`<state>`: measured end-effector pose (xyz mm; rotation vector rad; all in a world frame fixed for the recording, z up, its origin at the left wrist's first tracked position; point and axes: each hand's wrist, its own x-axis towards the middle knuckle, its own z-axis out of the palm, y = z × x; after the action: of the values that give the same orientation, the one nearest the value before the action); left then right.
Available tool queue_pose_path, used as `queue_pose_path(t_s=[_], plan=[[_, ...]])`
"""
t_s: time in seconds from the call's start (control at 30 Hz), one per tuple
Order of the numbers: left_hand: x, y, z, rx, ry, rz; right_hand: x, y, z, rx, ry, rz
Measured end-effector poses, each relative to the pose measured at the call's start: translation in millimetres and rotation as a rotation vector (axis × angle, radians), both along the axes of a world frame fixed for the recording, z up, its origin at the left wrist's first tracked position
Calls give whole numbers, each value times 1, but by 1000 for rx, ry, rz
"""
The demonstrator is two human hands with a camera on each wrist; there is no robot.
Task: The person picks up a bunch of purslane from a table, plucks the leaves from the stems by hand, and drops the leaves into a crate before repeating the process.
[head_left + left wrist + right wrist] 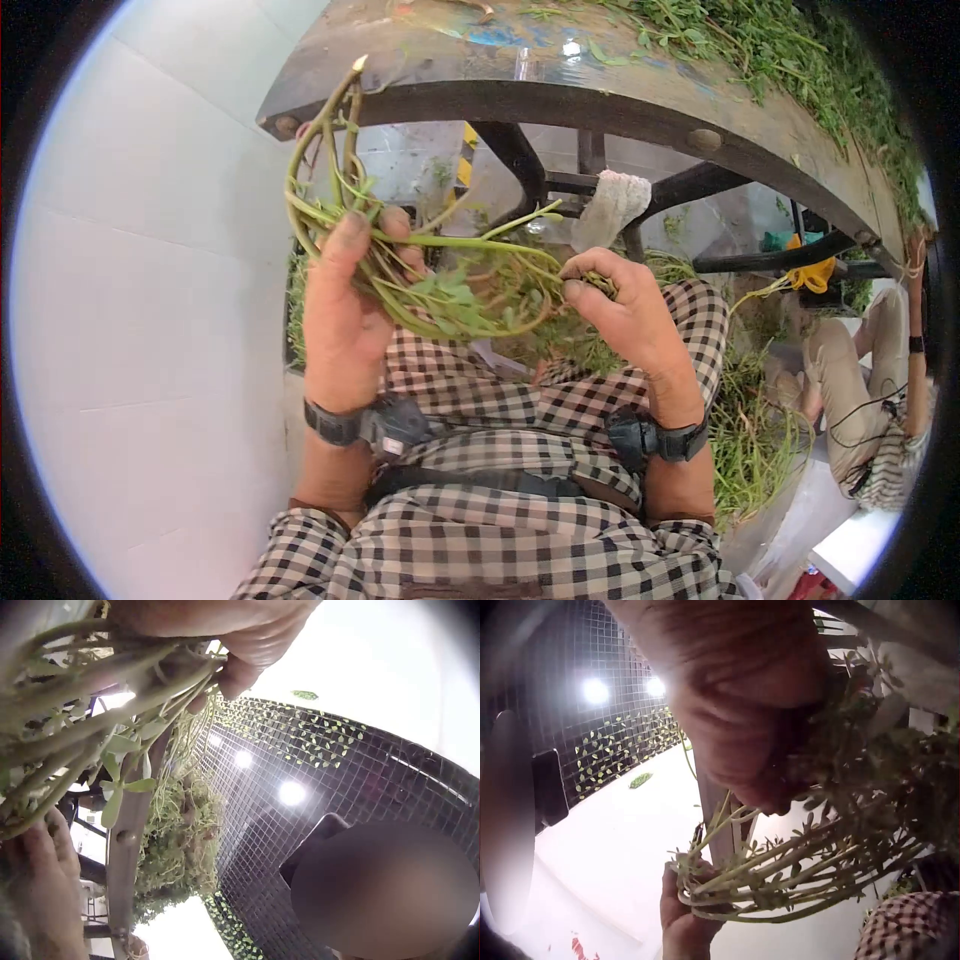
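While left hand (345, 315) is holding looped green stems (430, 241) in curled grip, right hand (638, 315) is pinching their other end; stems are hanging above checked trousers (455, 388), near bench (430, 60) carrying more greens (765, 50).

left hand (348, 300): gripping, pointing forward | right hand (632, 312): pinching, angled inward | hands: apart

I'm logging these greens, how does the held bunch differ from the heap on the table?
The held bunch is raised in midair; the heap lies on the table. The held bunch is small; the heap is much larger. Both are green, with stems and leaves.
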<state>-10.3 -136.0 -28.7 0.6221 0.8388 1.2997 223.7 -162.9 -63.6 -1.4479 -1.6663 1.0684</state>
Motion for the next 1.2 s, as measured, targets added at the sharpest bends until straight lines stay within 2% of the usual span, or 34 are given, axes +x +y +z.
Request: queue_pose_path(t_s=[0.07, 0.13, 0.2, 0.33, 0.5, 0.6, 0.7, 0.8, 0.93, 1.03, 1.2], plan=[[0, -1, 8, -100, -7, 84, 2, -2, 14, -103, -25, 44], [-9, 6, 7, 12, 29, 78, -2, -2, 18, -185, -8, 173], [-2, 7, 12, 95, -2, 66, -13, 1, 6, -126, -56, 337], [-14, 12, 8, 83, -13, 121, -2, -8, -10, -91, -134, 446], [-30, 17, 4, 109, -127, 136, 11, -9, 3, -290, 81, 232], [-31, 20, 0, 121, -178, 115, 14, -12, 10, -405, 265, 178], [-27, 18, 2, 89, -171, 133, 12, -10, 1, -360, 73, 197], [-23, 14, 5, 74, -132, 135, 4, -11, -16, -81, -178, 195], [-21, 14, 2, 92, -92, 117, 3, -8, -23, -63, -220, 22], [-22, 13, 0, 108, -79, 97, 10, -7, -22, -118, -112, -179], [-5, 5, 9, 71, 15, 107, 13, 4, -32, -263, 507, -551]])
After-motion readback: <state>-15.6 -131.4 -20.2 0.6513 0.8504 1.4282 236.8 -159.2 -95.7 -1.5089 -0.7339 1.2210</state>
